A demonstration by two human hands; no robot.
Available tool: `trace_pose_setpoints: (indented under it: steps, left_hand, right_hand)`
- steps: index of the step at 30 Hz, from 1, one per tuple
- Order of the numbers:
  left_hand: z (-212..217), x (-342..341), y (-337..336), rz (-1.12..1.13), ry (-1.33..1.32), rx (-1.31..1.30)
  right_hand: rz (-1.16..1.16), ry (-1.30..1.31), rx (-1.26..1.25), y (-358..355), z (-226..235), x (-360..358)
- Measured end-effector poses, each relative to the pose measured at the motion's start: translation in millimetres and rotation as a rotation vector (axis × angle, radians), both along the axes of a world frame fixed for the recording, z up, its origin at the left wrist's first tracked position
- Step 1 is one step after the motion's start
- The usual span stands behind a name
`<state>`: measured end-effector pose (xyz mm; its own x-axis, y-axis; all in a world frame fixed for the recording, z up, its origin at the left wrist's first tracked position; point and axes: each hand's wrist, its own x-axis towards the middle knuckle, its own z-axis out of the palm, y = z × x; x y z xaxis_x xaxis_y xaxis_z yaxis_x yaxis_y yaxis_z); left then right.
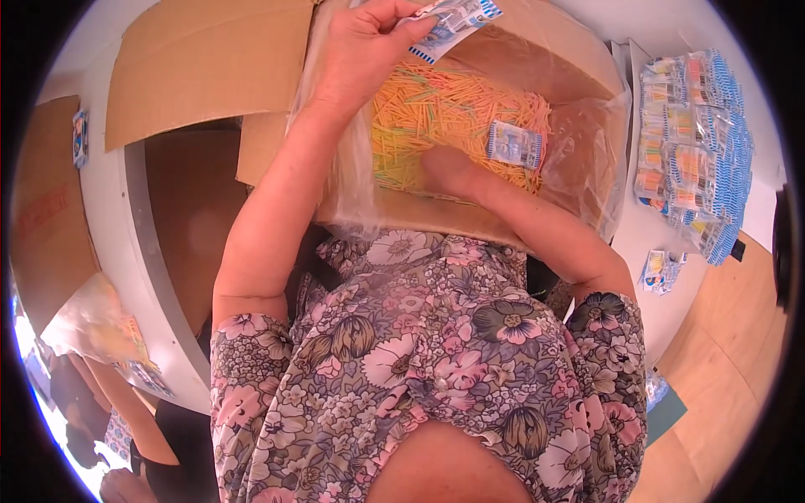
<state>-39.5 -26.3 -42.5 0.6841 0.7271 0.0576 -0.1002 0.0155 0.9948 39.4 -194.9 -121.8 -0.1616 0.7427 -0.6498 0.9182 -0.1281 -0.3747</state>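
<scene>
My left hand (369, 46) is raised over the far left of an open cardboard box (579, 29), pinching a small clear packet (453, 32) with blue-striped ends between thumb and fingers. Inside the box, a plastic liner (587, 138) surrounds a heap of thin sticks (436, 101) in yellow, orange and green. My right hand (453, 172) reaches down into the near part of this heap, and its fingers are hidden. Just right of it, a second blue-edged packet (514, 144) lies on top of the sticks.
On the right, a big stack of filled packets (692, 151) stands on a white surface, with a few packets (662, 270) nearer me. A cardboard flap (210, 67) spreads to the left. Another person's arm (138, 411) shows at the lower left, beside a clear plastic bag (96, 323).
</scene>
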Motion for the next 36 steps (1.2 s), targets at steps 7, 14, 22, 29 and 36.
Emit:
trace_pose_setpoints:
  steps: [7,14,22,29,36]
  left_hand:
    - [1,5,-4,-0.055,0.0,-0.013]
    - [-7,8,-2,-0.155,0.042,-0.023]
    - [-25,-5,-22,-0.855,0.261,0.011]
    - [-8,-3,-64,-0.934,0.226,-0.247]
    - [-25,-4,-74,-0.732,0.25,0.088]
  right_hand:
    - [-0.024,0.046,-0.022,-9,-26,1]
    - [-0.277,0.346,-0.149,-5,-16,49]
    - [-0.923,0.787,0.132,-12,48,94]
    - [-0.986,0.994,0.258,-24,83,72]
    - [-0.888,0.561,0.696,-30,79,62]
